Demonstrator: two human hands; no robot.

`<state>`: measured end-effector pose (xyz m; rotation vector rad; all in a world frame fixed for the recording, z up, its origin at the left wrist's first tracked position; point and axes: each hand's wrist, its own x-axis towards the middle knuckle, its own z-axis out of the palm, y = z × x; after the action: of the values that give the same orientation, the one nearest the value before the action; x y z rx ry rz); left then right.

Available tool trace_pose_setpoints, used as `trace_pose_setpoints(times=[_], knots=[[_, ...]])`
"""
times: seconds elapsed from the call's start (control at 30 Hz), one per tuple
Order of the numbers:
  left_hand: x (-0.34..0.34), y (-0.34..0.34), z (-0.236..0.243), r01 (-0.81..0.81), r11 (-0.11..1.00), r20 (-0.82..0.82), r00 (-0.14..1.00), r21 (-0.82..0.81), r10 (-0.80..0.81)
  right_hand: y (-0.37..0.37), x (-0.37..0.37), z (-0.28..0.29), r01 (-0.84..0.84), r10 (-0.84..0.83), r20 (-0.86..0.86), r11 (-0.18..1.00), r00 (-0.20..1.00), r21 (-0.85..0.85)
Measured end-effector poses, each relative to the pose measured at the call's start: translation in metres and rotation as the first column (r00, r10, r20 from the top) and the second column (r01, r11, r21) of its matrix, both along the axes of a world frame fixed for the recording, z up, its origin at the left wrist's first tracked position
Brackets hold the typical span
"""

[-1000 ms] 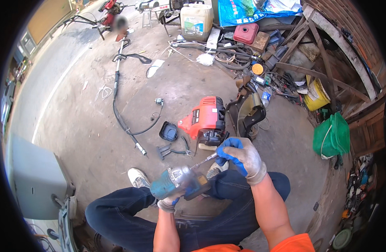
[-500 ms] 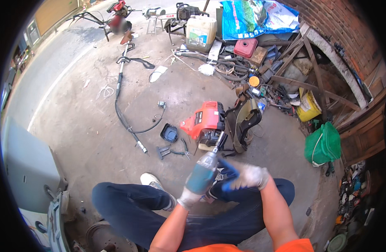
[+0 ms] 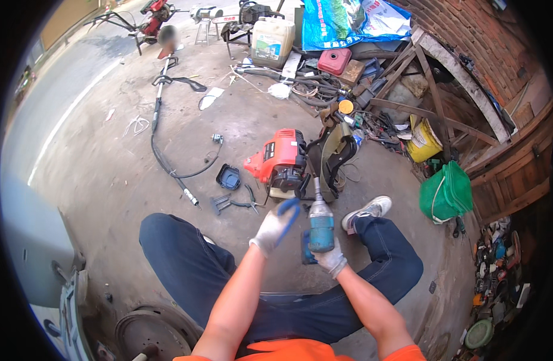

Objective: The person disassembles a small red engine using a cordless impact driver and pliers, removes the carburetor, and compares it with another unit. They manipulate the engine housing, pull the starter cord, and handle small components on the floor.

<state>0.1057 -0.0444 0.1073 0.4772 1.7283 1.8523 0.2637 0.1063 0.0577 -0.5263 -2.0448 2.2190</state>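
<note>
My right hand (image 3: 332,259), in a white work glove, grips a teal cordless impact driver (image 3: 322,233). Its long metal shaft points away from me, with the tip close beside a small red engine (image 3: 279,150) on the ground. My left hand (image 3: 275,228), gloved in white with blue-coated fingers, reaches toward the engine's near side. Its fingers are stretched out and nothing shows in them. Against the engine's right side stands a dark padded backpack frame (image 3: 338,157). A black square cover (image 3: 229,177), pliers (image 3: 250,198) and a grey T-shaped tool (image 3: 221,203) lie left of the engine.
A trimmer shaft with a bent hose (image 3: 158,155) lies farther left. Cables and parts pile up near a cloudy jug (image 3: 272,42) and a red can (image 3: 334,61). A green bucket (image 3: 446,192) stands right; a grey cabinet (image 3: 38,222) is at left.
The impact driver has passed from my left hand to my right and moved right. My left hand now reaches toward the engine. My right leg has swung outward, and the view has shifted.
</note>
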Motion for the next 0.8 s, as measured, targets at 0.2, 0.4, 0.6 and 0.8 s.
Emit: trace_pose_setpoints(times=[0.2, 0.4, 0.6, 0.8], knots=[[-0.030, 0.020, -0.087, -0.110, 0.975, 0.835, 0.541, 0.191, -0.102, -0.021, -0.029, -0.027, -0.037, 0.011, 0.139, 0.981, 0.990, 0.188], [-0.040, 0.060, -0.105, -0.103, 0.948, 0.794, 0.578, 0.302, -0.190, 0.008, -0.037, -0.020, -0.334, -0.048, 0.419, 0.525, 0.907, 0.783], [-0.053, 0.071, -0.088, -0.045, 0.998, 0.710, 0.704, 0.046, -0.001, 0.008, -0.060, -0.033, -0.178, -0.039, 0.309, 0.746, 0.950, 0.641], [-0.063, 0.063, -0.098, 0.004, 0.997, 0.631, 0.774, -0.083, 0.050, -0.006, -0.070, -0.081, -0.278, 0.073, 0.346, 0.758, 0.935, 0.590]])
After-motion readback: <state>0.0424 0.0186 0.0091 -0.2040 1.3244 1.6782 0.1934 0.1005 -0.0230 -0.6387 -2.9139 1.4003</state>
